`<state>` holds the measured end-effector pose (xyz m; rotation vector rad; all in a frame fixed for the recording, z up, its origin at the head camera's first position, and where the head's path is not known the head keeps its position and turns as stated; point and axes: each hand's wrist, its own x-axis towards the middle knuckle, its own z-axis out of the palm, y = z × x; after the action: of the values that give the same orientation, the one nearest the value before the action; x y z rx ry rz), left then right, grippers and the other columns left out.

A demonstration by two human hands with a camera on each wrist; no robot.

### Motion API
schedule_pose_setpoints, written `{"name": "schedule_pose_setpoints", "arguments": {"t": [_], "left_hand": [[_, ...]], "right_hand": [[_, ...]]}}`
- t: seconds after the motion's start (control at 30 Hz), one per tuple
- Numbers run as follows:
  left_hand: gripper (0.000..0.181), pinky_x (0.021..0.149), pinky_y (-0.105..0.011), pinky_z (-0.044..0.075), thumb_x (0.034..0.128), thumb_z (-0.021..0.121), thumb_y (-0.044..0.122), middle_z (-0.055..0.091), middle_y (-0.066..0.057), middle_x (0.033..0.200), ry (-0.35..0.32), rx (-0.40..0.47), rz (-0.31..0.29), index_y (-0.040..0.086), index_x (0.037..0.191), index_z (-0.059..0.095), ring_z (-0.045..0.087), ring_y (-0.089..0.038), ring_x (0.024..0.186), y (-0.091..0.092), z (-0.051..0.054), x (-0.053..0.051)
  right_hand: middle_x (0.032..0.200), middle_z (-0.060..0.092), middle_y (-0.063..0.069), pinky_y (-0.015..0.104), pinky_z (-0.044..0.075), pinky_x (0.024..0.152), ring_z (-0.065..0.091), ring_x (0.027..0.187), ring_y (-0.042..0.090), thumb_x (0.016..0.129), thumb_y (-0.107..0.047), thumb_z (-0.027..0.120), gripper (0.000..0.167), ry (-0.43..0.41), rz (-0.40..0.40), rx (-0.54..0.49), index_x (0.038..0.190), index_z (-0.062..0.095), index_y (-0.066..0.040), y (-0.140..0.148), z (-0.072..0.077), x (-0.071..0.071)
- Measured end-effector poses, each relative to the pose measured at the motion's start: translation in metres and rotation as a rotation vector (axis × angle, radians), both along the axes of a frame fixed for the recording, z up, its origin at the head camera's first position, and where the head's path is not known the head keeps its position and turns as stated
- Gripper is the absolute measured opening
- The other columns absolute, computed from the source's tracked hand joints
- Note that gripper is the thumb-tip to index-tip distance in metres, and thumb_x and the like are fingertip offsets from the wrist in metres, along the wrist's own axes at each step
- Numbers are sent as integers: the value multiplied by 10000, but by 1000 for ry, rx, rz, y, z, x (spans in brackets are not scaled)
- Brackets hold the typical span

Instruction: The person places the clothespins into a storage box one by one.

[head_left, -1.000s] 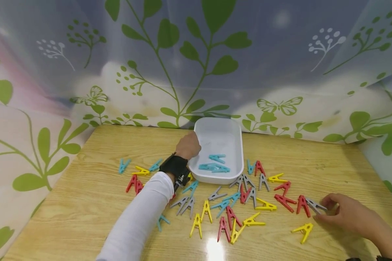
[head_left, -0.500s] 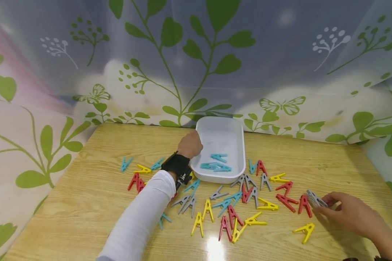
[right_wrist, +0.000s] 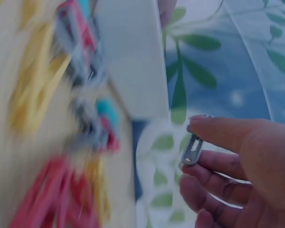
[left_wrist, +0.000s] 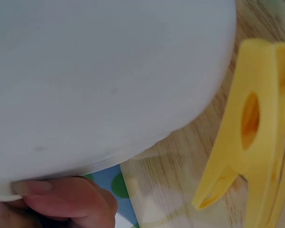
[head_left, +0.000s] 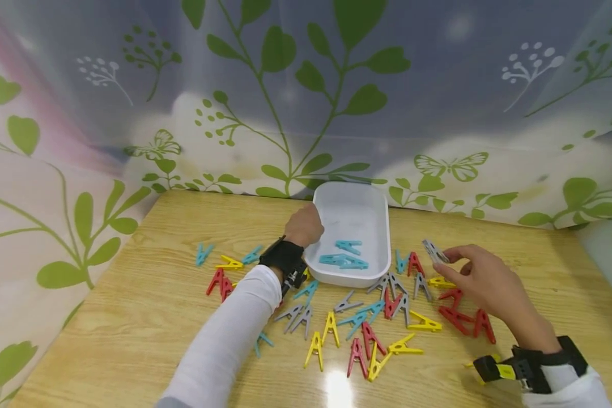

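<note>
Pinching a gray clothespin [head_left: 433, 251], the right hand [head_left: 489, 277] seems at a carrying step needing steadiness next, while the left hand [head_left: 305, 225] grips the white tray [head_left: 352, 215] near the table [head_left: 224, 218]'s far edge.

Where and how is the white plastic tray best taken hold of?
Likely grip the white plastic tray by its left long rim, coming from the left, where the left hand holds it. The raised wall offers an edge to pinch; gray clothespins crowd its near right corner, and the printed backdrop stands close behind its far end.
</note>
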<state>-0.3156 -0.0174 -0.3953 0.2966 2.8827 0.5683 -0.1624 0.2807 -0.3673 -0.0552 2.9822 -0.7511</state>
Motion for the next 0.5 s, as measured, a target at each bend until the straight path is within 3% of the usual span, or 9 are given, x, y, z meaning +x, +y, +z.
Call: {"name": "schedule_pose_setpoints", "arguments": {"t": [0.23, 0.5], "left_hand": [[374, 695, -390, 512, 962, 525, 132, 626, -183, 1023, -9, -11, 42, -41, 1292, 488, 631, -311, 850, 4, -2, -3], [351, 678, -385, 508, 967, 521, 139, 626, -178, 1008, -12, -13, 49, -26, 1277, 506, 629, -308, 830, 2, -3, -3]], "right_hand": [[998, 621, 109, 325, 421, 476, 562, 626, 141, 931, -468, 580, 514, 67, 77, -53, 1243, 589, -59, -53, 10, -22], [1218, 556, 150, 307, 421, 536, 546, 747, 177, 934, -399, 609, 505, 123, 178, -25, 1297, 568, -50, -83, 2, -39]]}}
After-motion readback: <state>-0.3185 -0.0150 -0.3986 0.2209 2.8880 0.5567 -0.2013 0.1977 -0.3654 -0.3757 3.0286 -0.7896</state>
